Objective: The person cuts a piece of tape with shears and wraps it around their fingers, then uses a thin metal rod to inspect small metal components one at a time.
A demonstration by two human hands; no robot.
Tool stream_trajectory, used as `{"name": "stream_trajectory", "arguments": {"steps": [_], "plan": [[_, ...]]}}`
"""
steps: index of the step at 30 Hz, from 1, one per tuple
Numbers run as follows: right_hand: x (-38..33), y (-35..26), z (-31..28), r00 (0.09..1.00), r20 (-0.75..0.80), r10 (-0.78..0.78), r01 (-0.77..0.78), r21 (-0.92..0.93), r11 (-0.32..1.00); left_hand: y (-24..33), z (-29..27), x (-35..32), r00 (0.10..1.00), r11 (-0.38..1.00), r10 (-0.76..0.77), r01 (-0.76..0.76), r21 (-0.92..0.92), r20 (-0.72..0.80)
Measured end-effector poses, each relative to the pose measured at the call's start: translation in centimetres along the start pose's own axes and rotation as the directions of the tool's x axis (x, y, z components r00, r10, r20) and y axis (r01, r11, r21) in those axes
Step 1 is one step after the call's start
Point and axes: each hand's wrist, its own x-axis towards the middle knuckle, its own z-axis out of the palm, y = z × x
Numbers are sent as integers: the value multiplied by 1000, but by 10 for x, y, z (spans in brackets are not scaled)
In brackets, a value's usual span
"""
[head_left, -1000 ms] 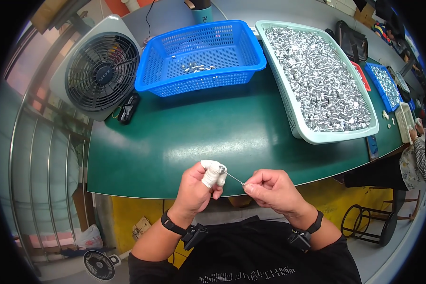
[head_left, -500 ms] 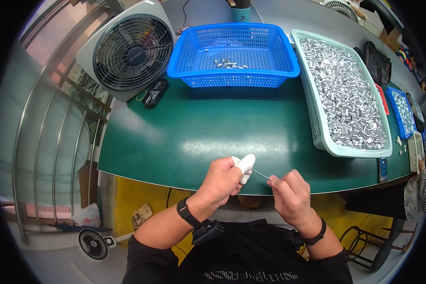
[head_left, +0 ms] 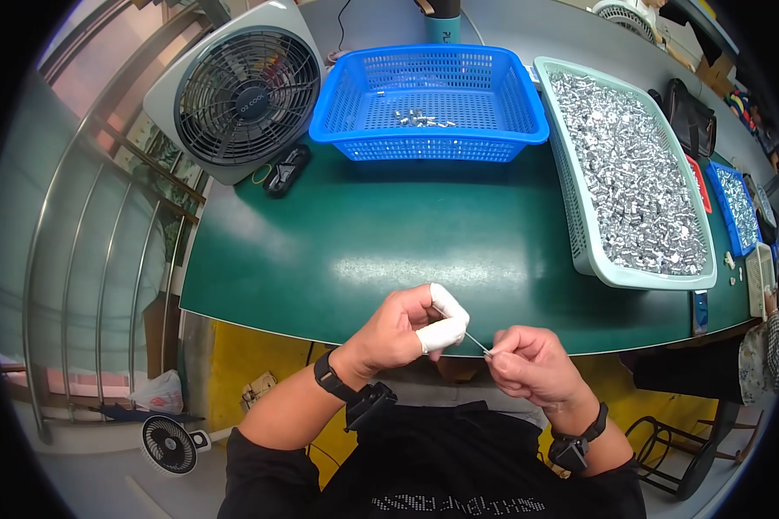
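Observation:
Above the table's near edge, my left hand (head_left: 407,324) has white coverings on its thumb and forefinger. Those two fingertips are pinched together at one end of a thin, pale, rod-like piece (head_left: 477,343). The other end sits between the thumb and curled fingers of my right hand (head_left: 535,363), so the piece slants between both hands. Whether anything else is inside the left pinch is hidden. Beyond my hands lies the green tabletop (head_left: 424,225).
A blue basket (head_left: 433,149) with a few small metal parts stands at the back. To the right, a pale green basket (head_left: 571,208) is full of small metal parts. A box fan (head_left: 249,99) and a black case (head_left: 286,170) are at back left. Smaller trays stand far right.
My left thumb and forefinger have bent into a rounded pinch. My right hand has turned, with its fingers rolled over, and both hands still hold the thin rod-like piece.

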Motion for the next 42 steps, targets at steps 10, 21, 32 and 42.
{"name": "stream_trajectory", "arguments": {"steps": [10, 21, 32, 42], "plan": [[4, 3, 0, 938, -35, -344, 292, -450, 844, -2, 5, 1, 932, 945, -317, 293, -147, -175], [-1, -10, -6, 994, -90, 54, -56, -12, 998, -10, -23, -4, 985, 794, -97, -12, -608, -146], [3, -8, -4, 991, -99, -86, 64, -211, 975, -20, -15, -6, 979, 914, -100, 19, -405, -179], [3, -6, -17, 974, 106, 200, -224, 320, 921, -6, -4, -13, 965, 960, 172, -119, 254, -200]]}}
